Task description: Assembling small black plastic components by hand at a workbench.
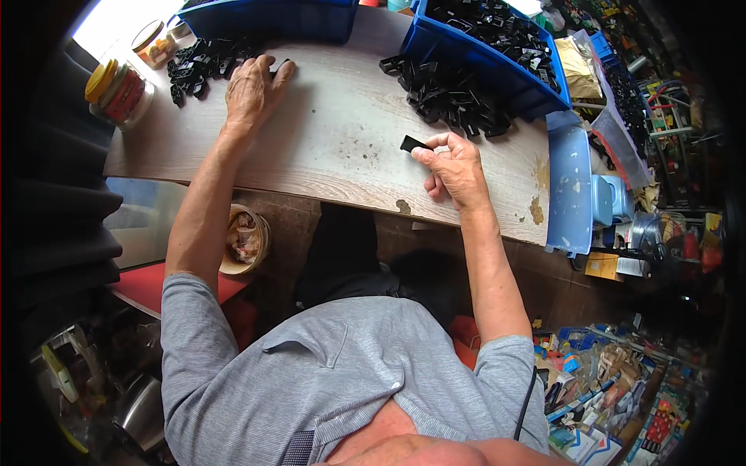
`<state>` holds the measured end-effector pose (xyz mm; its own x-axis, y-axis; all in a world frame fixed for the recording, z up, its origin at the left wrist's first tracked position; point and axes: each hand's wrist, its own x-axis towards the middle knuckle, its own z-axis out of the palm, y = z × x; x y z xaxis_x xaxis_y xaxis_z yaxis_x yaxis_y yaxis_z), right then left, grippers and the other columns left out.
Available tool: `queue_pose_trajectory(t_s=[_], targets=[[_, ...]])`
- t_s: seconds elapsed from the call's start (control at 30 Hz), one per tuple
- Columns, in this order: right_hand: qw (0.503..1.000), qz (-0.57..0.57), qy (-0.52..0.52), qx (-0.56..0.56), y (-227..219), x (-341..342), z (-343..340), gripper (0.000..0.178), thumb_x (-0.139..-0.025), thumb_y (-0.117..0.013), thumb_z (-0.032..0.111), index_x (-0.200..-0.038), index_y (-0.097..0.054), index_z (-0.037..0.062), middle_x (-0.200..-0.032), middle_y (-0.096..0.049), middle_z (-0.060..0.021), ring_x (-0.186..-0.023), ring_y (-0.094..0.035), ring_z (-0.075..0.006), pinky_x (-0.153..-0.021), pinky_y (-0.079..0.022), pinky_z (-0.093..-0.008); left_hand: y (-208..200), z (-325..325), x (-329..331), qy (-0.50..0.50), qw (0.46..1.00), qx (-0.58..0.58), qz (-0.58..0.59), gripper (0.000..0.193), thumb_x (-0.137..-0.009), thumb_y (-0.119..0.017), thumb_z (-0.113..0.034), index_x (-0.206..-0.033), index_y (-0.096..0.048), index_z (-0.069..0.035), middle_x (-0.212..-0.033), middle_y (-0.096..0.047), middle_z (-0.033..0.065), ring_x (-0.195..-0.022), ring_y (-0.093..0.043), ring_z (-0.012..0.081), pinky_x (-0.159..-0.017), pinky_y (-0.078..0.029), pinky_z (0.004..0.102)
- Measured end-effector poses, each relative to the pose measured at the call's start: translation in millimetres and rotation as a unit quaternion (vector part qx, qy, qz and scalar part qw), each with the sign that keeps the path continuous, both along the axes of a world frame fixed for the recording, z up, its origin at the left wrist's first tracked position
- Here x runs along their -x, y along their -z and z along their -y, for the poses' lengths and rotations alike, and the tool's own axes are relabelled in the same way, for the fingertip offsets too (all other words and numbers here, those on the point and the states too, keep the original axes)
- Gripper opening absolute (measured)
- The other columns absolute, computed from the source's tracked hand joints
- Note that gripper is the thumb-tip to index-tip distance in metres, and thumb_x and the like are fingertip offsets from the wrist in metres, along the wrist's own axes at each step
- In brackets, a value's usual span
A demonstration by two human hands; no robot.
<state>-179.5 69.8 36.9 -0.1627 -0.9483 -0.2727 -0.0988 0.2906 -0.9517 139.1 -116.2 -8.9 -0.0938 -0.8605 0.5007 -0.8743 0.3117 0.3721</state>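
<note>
My right hand point(454, 167) is above the table's near right, pinching a small black plastic part point(415, 144) between thumb and fingers. The part's flat end sticks out to the left. At the far left, my left hand point(255, 89) rests at the right edge of a loose heap of small black plastic parts point(198, 66). Its fingers are bent, and a black piece shows between thumb and forefinger; the fingertips are partly hidden. A second, larger heap of black parts point(454, 93) lies beyond my right hand, against a blue bin.
The pale wooden table point(334, 163) has worn patches. One blue bin point(497, 66) full of black parts stands at the far right, another blue bin point(272, 22) at the far left. A yellow-lidded jar point(120, 93) is by the left edge. Below the table sits a bucket point(260, 252).
</note>
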Motion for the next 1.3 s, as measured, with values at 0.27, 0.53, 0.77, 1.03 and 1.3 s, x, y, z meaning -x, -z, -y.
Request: queue_pose_trajectory(t_s=[0.27,0.53,0.77,1.03,1.3], targets=[[0.999,-0.045,-0.001,0.002,4.0,-1.9,3.2,0.037,-0.083,-0.085,0.018,-0.105,-0.063,-0.0026,-0.059,-0.06,-0.0025,-0.039,-0.054,-0.007,-0.031,-0.039,-0.0209,-4.7,-33.0,11.3,0.043,0.998,-0.004,0.041,0.02,-0.094,-0.07,-0.025,-0.102,-0.072,-0.007,-0.097,-0.073,0.0125,-0.094,-0.069,0.0314,-0.085,-0.053,0.0434],[0.997,-0.077,0.014,-0.013,-3.0,-8.7,2.8,0.033,-0.085,-0.084,0.017,-0.105,-0.065,-0.0017,-0.057,-0.06,-0.0022,-0.039,-0.051,-0.0058,-0.031,-0.035,-0.0212,-4.4,-85.2,79.8,0.253,0.944,-0.021,-0.208,0.029,-0.088,-0.074,-0.006,-0.117,-0.071,-0.009,-0.102,-0.075,0.0084,-0.076,-0.072,0.0206,-0.069,-0.059,0.0324],[0.996,-0.084,-0.002,-0.001,3.5,-5.5,0.1,0.029,-0.087,-0.081,0.015,-0.107,-0.067,-0.0007,-0.051,-0.057,-0.0028,-0.036,-0.049,-0.0085,-0.033,-0.033,-0.024,-13.7,-105.5,123.9,0.411,0.904,-0.035,-0.112,0.025,-0.088,-0.069,-0.002,-0.113,-0.073,-0.007,-0.107,-0.072,0.0107,-0.09,-0.072,0.0299,-0.078,-0.059,0.0383],[0.995,-0.099,0.007,-0.003,1.6,-8.5,0.4,0.036,-0.086,-0.081,0.016,-0.114,-0.067,-0.0015,-0.051,-0.056,-0.0023,-0.037,-0.049,-0.0089,-0.034,-0.033,-0.0245,-18.8,-95.1,125.3,0.49,0.866,-0.043,-0.092,0.025,-0.088,-0.067,0.001,-0.111,-0.073,-0.004,-0.105,-0.071,0.0135,-0.09,-0.072,0.0332,-0.078,-0.059,0.0402],[0.994,-0.104,0.005,-0.014,4.0,-7.3,-1.4,0.031,-0.086,-0.08,0.012,-0.112,-0.069,0.0019,-0.053,-0.056,0.0009,-0.04,-0.05,-0.0063,-0.034,-0.035,-0.0227,-12.3,-98.3,121.4,0.488,0.865,-0.03,-0.113,0.026,-0.089,-0.068,0.002,-0.113,-0.072,-0.005,-0.106,-0.069,0.0138,-0.088,-0.071,0.0333,-0.076,-0.059,0.0403]])
